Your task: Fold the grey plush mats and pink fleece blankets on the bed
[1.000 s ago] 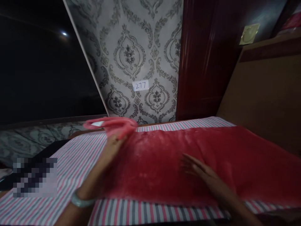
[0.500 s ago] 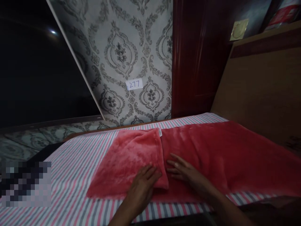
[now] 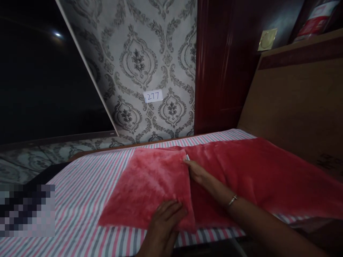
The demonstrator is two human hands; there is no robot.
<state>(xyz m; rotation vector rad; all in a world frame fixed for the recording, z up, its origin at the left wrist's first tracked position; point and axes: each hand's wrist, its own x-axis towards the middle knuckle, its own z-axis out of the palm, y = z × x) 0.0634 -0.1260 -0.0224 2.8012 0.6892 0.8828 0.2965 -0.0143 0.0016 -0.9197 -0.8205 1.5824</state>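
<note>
A plush red blanket (image 3: 257, 178) lies across a striped cloth, its left end folded over to the right into a lighter flap. My left hand (image 3: 167, 217) rests flat on the flap near its front edge, fingers stretched out. At the far corner of the flap, beside a small white tag (image 3: 187, 157), my right hand (image 3: 197, 171) pinches the edge of the blanket. The undersides of the right fingers are partly hidden. A thin bracelet (image 3: 232, 200) circles my right wrist.
The striped cloth (image 3: 80, 192) covers the surface beneath. A dark screen (image 3: 48, 78) stands at the left, a large cardboard box (image 3: 300, 100) at the right. Behind is patterned wallpaper with a paper label (image 3: 153, 96) reading 277, next to a dark red wooden panel (image 3: 217, 71).
My right hand has moved away from me to the flap's far corner and taken hold of its edge. The flap's edge is straighter and slightly further right. My left hand has shifted slightly nearer.
</note>
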